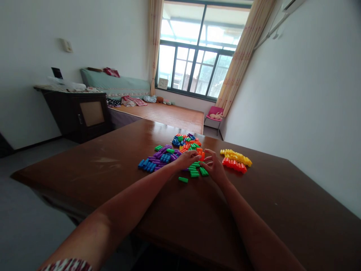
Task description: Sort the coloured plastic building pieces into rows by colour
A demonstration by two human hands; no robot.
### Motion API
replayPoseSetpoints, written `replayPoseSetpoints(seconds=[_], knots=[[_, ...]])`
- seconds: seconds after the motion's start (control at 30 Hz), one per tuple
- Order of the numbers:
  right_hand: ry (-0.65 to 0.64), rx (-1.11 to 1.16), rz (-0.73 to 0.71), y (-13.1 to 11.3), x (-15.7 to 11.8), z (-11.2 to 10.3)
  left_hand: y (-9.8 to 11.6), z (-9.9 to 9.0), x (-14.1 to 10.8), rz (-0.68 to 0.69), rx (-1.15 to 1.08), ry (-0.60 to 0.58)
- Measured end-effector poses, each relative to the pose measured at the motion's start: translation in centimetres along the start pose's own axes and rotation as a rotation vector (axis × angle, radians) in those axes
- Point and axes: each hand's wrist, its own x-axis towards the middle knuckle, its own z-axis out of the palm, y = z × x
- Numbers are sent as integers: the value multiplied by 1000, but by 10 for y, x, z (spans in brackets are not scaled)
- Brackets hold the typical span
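Observation:
Small plastic cap-like pieces in several colours lie on the brown table. My left hand [187, 159] reaches over the pile, its fingertips closed at the lower edge of a few orange pieces [201, 154]. Just right of them, my right hand [213, 166] has bent fingers spread apart, with the fingertips close to the same orange pieces. Whether it touches them is unclear. Green pieces [194, 174] lie below the hands, one lying apart towards me. Purple pieces [161, 155] and a row of blue pieces [147, 165] lie left of my left hand, which covers part of the pile.
Right of my hands lie a yellow row [236, 156] and an orange-red row [234, 165] of pieces. A mixed heap [186, 140] sits farther back on the table [113, 180]. Beyond are a bed [169, 116], a dark cabinet [87, 113] and a pink chair [214, 113].

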Motion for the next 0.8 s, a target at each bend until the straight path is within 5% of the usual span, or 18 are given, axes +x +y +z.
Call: replayPoseSetpoints(seconds=[0.1, 0.3, 0.53, 0.63, 0.8], knots=[[-64, -15, -108, -1, 0, 2, -2, -2, 1, -49, -47, -41], [-47, -92, -77, 7, 8, -10, 0, -1, 2, -163, -223, -98], [553, -354, 437, 79, -3, -128, 3, -9, 2, -178, -251, -54], [598, -416, 561, 104, -19, -155, 1, -11, 1, -176, -245, -42], [516, -537, 745, 130, -32, -155, -5, -15, 2, -164, -222, -2]])
